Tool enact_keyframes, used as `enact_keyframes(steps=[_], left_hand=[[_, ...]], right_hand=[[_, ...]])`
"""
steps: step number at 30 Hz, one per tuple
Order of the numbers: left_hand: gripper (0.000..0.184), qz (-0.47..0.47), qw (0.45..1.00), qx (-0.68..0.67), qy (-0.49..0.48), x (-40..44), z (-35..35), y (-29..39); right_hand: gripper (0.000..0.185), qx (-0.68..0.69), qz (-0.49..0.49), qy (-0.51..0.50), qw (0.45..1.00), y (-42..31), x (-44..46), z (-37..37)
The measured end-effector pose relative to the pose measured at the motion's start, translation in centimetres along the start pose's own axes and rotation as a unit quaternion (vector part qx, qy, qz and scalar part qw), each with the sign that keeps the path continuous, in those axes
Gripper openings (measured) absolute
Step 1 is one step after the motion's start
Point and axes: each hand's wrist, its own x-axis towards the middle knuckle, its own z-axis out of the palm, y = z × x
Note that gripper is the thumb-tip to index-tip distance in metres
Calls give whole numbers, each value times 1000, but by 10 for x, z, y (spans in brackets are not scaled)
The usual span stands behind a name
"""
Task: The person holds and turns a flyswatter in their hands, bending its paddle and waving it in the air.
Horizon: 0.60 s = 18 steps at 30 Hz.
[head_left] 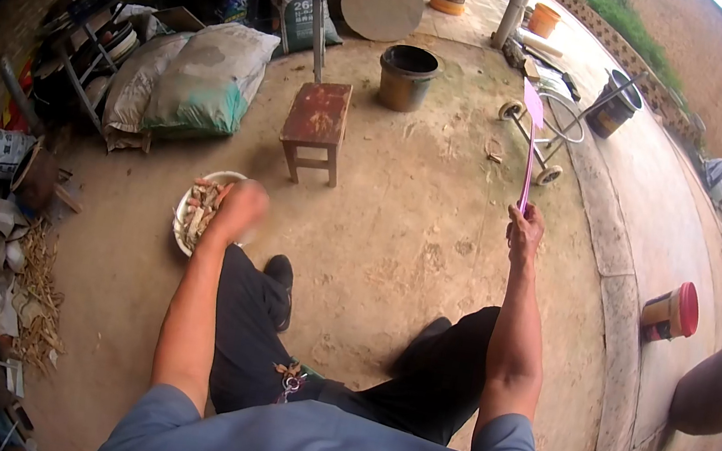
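Observation:
My right hand is wrapped round the handle of a pink fly swatter, held upright with its flat head at the top. My left hand hovers at or over the right side of a white basin; motion blurs it and its fingers are hidden. Inside the basin lie pale and brownish dry pieces, perhaps husks or cobs, whose kind I cannot make out. The basin stands on the floor beside my left leg.
A worn red wooden stool stands ahead, with a dark bucket behind it. Full sacks lean at the left. A wheeled metal frame is ahead right. Beyond the step are a lidded bucket and a large pot.

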Motion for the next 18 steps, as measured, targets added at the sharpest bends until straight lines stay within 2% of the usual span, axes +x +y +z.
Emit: enact_keyframes(steps=[1, 7, 10, 12, 13, 16, 18], left_hand=[[4, 46, 998, 41, 6, 3, -1, -7], [5, -4, 999, 32, -30, 6, -3, -15], [5, 21, 997, 62, -32, 5, -6, -14], [17, -1, 996, -61, -60, 3, -9, -17], [17, -3, 996, -61, -59, 7, -9, -23], [16, 61, 995, 51, -62, 9, -13, -20], [17, -40, 997, 38, -53, -10, -7, 29]], right_hand=[[22, 1, -3, -1, 1000, 0, 0, 0], [21, -26, -15, 8, 1000, 1, 0, 3], [22, -31, -14, 7, 999, 5, 4, 1], [23, -37, -10, 5, 999, 3, 2, 3], [21, -30, -6, 10, 999, 0, 0, 3], [19, -36, -3, 12, 999, -4, -1, 2], [17, -52, -9, -3, 999, 0, 1, 1]])
